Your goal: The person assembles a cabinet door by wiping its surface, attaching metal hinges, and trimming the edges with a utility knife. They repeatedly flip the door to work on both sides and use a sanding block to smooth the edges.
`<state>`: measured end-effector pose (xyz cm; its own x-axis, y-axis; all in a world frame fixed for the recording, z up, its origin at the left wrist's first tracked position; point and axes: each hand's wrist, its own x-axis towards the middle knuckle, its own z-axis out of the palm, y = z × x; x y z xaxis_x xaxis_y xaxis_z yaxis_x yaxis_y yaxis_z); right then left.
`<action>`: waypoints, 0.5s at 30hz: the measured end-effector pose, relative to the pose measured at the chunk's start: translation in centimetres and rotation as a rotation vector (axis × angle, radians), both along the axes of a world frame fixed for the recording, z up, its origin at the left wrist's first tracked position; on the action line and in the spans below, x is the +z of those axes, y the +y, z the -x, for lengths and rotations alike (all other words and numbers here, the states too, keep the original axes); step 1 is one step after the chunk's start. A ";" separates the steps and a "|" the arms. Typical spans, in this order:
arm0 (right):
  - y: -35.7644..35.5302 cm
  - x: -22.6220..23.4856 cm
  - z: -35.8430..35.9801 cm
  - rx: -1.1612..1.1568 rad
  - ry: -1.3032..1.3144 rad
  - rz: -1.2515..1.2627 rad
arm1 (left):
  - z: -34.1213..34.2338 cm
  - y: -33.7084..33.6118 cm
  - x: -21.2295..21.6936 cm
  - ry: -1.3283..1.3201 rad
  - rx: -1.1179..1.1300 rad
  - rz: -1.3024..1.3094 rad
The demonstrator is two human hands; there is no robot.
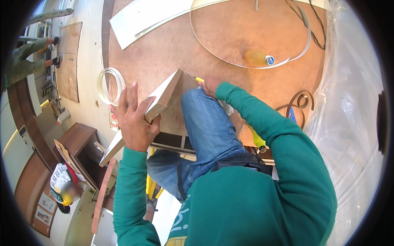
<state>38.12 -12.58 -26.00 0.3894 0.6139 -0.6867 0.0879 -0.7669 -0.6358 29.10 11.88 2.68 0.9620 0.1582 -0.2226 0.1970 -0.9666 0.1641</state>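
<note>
My left hand (135, 123) straddles a pale board (164, 92) with a brown wood edge, its thumb on one side and its index finger on the other. Its remaining fingers are spread. The board tilts from the worktable (164, 53) down past my left wrist. Beyond my raised, jeans-covered knee, my right hand (211, 86) closes around a small yellow tool (199, 79). Only the tool's yellow end shows, so I cannot tell its exact kind.
A coil of white edging strip (111, 86) lies left of the board. An amber bottle (258, 58) lies inside a large strip loop. Brown strip coils (301, 100) and a yellow-green bottle (257, 139) are at right, near plastic sheeting (353, 82). Another person (67, 184) is at lower left.
</note>
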 end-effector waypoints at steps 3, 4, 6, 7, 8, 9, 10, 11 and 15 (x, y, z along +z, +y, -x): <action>-3.1 0.7 1.3 -0.062 -0.019 0.006 | 0.4 -0.5 0.1 -0.018 -0.010 0.004; -4.3 1.0 1.8 -0.093 -0.015 0.052 | 0.7 -0.7 0.1 -0.009 -0.016 0.012; -6.2 1.6 2.4 -0.246 -0.078 -0.056 | 1.8 -1.6 0.1 -0.004 -0.042 -0.006; -6.5 1.8 2.4 -0.317 -0.098 -0.087 | 2.6 -2.2 0.1 0.003 -0.048 0.006; -6.4 1.8 2.1 -0.341 -0.160 -0.111 | 3.5 -2.9 -0.1 0.010 -0.050 0.003; -5.8 1.7 1.6 -0.363 -0.220 -0.133 | 4.3 -3.5 -0.3 0.020 -0.055 0.007; -5.0 1.6 1.0 -0.391 -0.286 -0.165 | 5.2 -4.2 -0.5 0.023 -0.060 0.007; -3.7 1.3 0.2 -0.384 -0.291 -0.175 | 5.9 -4.8 -0.9 0.036 -0.083 -0.011; 4.4 0.0 -3.4 -0.375 -0.331 -0.119 | 8.7 -7.6 -2.5 -0.004 -0.055 0.046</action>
<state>41.57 -8.20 -26.05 0.7827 0.4564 -0.4233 0.0318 -0.7085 -0.7050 20.43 4.24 0.17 0.9699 0.0953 -0.2242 0.1434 -0.9674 0.2089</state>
